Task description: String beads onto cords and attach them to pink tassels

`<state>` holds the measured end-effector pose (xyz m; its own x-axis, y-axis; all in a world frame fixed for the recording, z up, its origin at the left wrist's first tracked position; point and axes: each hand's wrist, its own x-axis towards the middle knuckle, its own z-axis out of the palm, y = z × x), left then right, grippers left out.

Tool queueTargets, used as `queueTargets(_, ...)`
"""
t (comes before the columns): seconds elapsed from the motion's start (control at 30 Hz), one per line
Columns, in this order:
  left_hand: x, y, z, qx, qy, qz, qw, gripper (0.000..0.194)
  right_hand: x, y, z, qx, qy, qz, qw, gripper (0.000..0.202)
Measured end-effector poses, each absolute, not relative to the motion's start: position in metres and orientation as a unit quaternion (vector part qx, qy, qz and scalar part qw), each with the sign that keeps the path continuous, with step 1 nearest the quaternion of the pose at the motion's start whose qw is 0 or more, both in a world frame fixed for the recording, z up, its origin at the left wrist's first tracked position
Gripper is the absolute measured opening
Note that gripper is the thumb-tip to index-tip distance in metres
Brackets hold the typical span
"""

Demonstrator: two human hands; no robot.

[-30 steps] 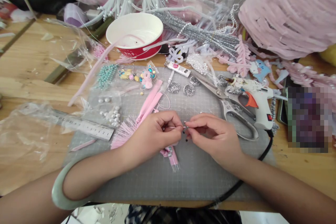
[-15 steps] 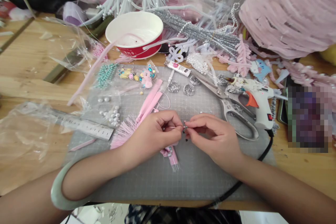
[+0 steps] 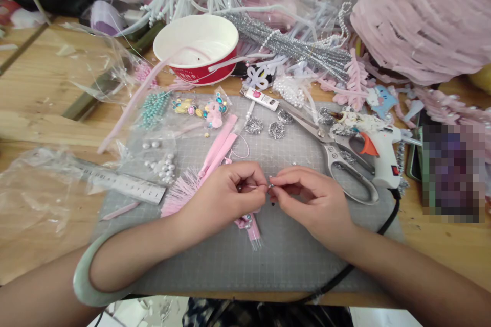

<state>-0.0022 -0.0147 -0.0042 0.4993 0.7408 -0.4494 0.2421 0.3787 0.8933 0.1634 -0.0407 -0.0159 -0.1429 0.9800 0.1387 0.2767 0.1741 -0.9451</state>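
Near the middle of the grey cutting mat point(image 3: 215, 265), my left hand point(image 3: 238, 189) pinches a thin pinkish cord, its fingertips pressed together. My right hand point(image 3: 310, 199) meets it fingertip to fingertip, pinching a tiny dark and silvery piece too small to make out. Pink tassels point(image 3: 218, 150) lie behind and partly under my left hand. Below it, a pink strip with beads point(image 3: 253, 230) shows on the mat. Silver tinsel coils point(image 3: 276, 130) rest behind the hands, and open metal scissors point(image 3: 332, 156) lie to the right.
A white glue gun point(image 3: 383, 153) with a black cable lies at the right. Behind the mat stands a red and white bowl point(image 3: 207, 74). A steel ruler point(image 3: 126, 184), loose white beads point(image 3: 164, 168) and turquoise beads point(image 3: 153, 107) are at the left; a white lighter point(image 3: 263, 98) lies behind.
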Motion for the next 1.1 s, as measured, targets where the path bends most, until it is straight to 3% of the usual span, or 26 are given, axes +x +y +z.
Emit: queueTargets(1.1, -0.0023, -0.0143, 0.0001, 0.52, 0.471, 0.16, 0.694, 0.009, 0.1641, -0.0406, -0.0137, -0.481, -0.653, 0.411, 0.416, 0.019)
